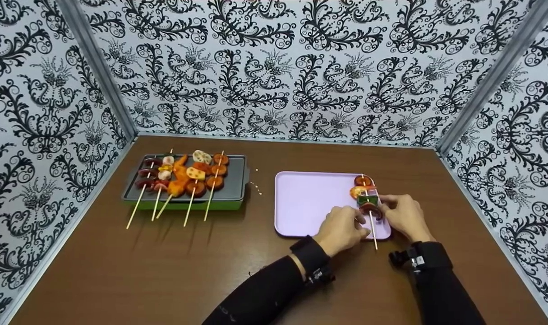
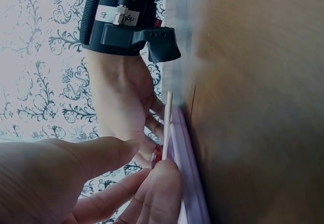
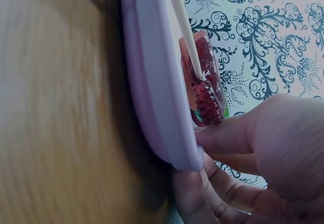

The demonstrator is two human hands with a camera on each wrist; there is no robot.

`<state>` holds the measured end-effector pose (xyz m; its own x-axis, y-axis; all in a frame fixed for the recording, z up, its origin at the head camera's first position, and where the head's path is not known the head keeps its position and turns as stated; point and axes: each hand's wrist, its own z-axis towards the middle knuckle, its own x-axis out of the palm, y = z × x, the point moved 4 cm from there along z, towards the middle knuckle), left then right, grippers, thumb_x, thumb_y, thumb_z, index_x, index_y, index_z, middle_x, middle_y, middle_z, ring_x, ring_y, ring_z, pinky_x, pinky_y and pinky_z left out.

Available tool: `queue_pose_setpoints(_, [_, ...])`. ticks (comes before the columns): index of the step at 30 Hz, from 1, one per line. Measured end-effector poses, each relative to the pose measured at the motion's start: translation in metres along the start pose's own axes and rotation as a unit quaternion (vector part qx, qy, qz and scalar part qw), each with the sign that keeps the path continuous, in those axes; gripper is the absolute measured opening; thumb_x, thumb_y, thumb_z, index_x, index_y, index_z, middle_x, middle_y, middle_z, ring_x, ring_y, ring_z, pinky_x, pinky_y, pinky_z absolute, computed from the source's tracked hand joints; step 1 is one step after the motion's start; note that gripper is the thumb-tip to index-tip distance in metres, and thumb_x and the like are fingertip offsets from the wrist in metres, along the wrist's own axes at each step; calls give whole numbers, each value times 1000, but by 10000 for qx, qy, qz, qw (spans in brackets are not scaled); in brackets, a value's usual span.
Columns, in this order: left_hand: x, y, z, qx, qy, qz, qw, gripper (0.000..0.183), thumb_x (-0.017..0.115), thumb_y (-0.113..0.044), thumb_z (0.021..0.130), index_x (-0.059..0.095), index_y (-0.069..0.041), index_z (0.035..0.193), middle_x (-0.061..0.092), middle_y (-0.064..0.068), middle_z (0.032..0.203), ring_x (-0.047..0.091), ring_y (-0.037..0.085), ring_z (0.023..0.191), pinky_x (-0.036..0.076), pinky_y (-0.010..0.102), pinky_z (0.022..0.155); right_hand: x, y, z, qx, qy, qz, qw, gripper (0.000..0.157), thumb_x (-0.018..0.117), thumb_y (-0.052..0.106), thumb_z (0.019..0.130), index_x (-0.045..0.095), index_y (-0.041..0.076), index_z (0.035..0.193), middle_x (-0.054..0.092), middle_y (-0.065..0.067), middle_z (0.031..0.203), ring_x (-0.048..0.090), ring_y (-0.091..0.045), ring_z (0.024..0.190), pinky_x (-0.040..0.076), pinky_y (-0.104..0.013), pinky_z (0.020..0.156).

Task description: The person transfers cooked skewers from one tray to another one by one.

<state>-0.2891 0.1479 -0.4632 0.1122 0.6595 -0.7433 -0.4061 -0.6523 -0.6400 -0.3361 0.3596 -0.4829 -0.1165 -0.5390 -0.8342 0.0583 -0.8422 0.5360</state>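
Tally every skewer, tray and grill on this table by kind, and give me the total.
Grill: 1
Tray: 1
Skewers: 6 (5 on the grill, 1 on the tray)
Total: 8

Head view, one: we look forward and down from above the tabletop (image 1: 143, 271), at the widest and farthest remove, with the patterned walls (image 1: 255, 67) beyond. Wrist views, two, near and turned sideways: the left, close behind the left grip (image 1: 341, 228), faces across to the right grip (image 1: 407, 219), the tabletop filling its right side; the right, close to the right grip, carries the tabletop on its left and the patterned walls on its right. Common to all three, we list the lilac tray (image 1: 310, 198) and the skewer (image 1: 368, 200), only partly framed from the wrists.
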Motion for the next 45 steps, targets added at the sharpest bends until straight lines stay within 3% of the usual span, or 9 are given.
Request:
queue_pose_setpoints(10, [-14,3,-4,7,-56,355,9994,22,86,-36,86,82,-22,102,73,-11,86,61,2,71,48,21,60,-2,2,0,-172,-120,93,9997,30,69,19,99,76,9,127,73,-20,124,64,-34,100,46,-45,81])
queue_pose_setpoints(22, [-27,5,-12,489,-341,932,9939,35,84,-44,87,80,-24,114,67,-4,101,63,12,81,53,29,64,0,1,1,-132,-96,144,9998,31,69,18,99,76,9,128,72,-21,124,64,-36,105,48,-52,87])
queue_pose_setpoints(28, [-37,4,-20,793,-408,1516,9844,49,82,-55,85,76,-25,123,67,1,120,64,20,100,55,39,79,3,1,1,-43,-25,126,9999,33,69,21,100,75,9,130,73,-20,122,64,-35,104,48,-51,85])
queue_pose_setpoints(35, [-50,8,-29,1152,-600,1614,9783,58,80,-59,85,70,-27,133,61,2,133,62,22,113,51,42,92,4,2,1,-89,-71,97,9999,31,68,18,99,76,10,128,73,-21,122,62,-34,99,47,-49,81])
queue_pose_setpoints(39, [-61,12,-34,1219,-643,1784,9743,67,80,-63,83,66,-28,139,57,5,143,58,25,122,48,47,102,3,2,1,-131,-133,34,9998,30,68,17,98,77,12,126,74,-16,112,60,-32,91,44,-42,76])
queue_pose_setpoints(45, [-78,20,-43,1286,-722,2070,9672,78,80,-67,81,61,-28,145,49,11,153,51,32,134,39,60,112,2,-1,1,-75,-122,20,9999,30,69,19,99,77,13,127,73,-14,109,60,-33,93,44,-43,77])
